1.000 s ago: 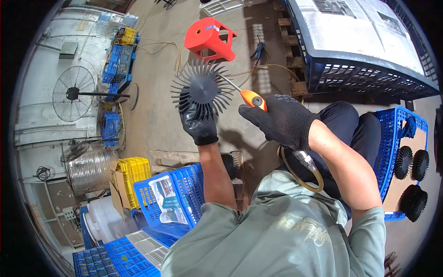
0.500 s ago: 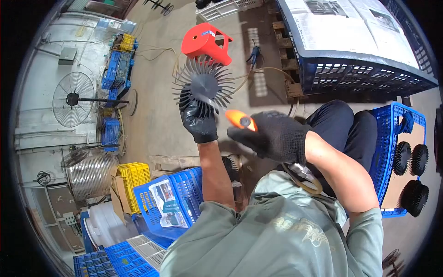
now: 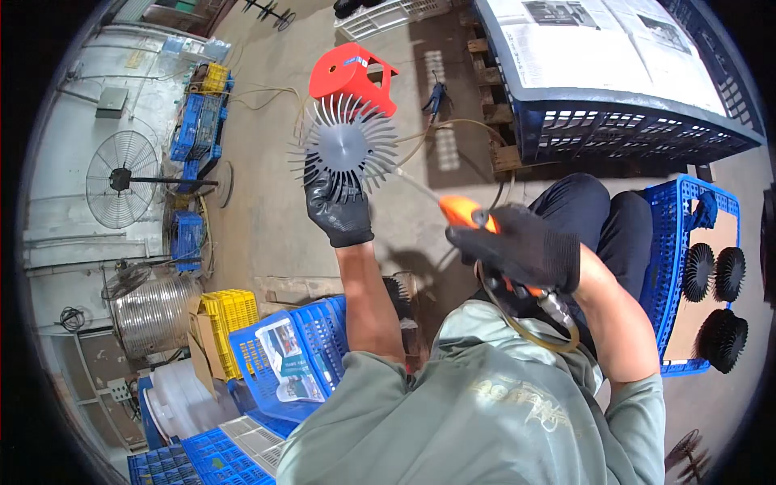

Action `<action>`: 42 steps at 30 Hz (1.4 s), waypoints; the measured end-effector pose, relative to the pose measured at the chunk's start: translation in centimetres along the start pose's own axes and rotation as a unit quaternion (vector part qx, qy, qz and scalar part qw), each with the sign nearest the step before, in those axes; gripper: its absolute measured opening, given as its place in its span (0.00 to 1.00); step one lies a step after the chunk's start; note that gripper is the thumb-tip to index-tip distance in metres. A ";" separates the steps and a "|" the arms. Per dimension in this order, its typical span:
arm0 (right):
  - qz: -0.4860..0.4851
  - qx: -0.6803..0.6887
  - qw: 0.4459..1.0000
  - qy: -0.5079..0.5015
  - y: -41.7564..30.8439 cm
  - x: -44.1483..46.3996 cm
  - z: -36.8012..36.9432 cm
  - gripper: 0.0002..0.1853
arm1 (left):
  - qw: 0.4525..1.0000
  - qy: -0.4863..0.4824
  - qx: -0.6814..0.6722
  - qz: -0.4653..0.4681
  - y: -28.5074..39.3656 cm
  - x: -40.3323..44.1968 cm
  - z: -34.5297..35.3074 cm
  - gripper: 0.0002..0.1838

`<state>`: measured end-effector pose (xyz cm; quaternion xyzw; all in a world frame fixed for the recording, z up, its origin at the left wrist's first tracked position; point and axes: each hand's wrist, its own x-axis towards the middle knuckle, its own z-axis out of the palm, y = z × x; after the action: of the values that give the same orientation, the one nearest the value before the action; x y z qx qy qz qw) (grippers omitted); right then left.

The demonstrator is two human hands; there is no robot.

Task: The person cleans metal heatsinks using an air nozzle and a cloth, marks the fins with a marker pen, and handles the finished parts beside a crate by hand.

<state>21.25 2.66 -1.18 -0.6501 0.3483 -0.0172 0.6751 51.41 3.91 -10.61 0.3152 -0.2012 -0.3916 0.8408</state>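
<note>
Hands: left hand grips finned disc, my 11 o'clock; right hand grips orange air gun.
Nozzle: near disc's 4 o'clock edge.
Risk: if my aim wobbles — I might scrape fins.

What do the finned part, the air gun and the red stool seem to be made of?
The finned part looks like satin dark metal: its flat centre gives a soft grey sheen. The air gun, evenly orange, looks like plastic; blur hides its finish. The red stool looks like smooth moulded plastic, evenly coloured, with cut-out sides.
</note>
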 end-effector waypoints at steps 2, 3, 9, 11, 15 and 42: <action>0.026 -0.033 0.999 0.009 0.5 -1.1 -0.1 0.27 | 1.000 0.019 -0.015 -0.013 -0.4 0.3 1.5 0.21; 0.015 0.025 0.998 0.061 1.2 -1.7 -0.1 0.27 | 0.999 0.010 -0.033 -0.030 -0.4 0.6 2.1 0.21; -0.131 0.410 0.807 0.403 8.5 -8.7 -2.2 0.24 | 0.983 -0.019 -0.111 -0.147 -1.2 -0.5 8.4 0.21; -0.153 0.429 0.781 0.428 10.1 -11.6 -1.9 0.27 | 0.972 -0.017 -0.123 -0.199 -2.2 -2.2 10.4 0.21; -0.049 0.540 0.662 0.518 17.9 -16.8 2.6 0.24 | 0.953 -0.003 -0.081 -0.292 -5.7 -7.1 13.4 0.21; -0.058 0.031 0.722 0.688 25.4 -16.1 -7.7 0.20 | 0.814 -0.095 0.014 -0.572 -15.6 -16.1 8.6 0.22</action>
<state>-5.66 7.63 -15.92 -0.4571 0.6780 -0.5099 0.2670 28.19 5.66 -16.58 0.3459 -0.0690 -0.8274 0.4370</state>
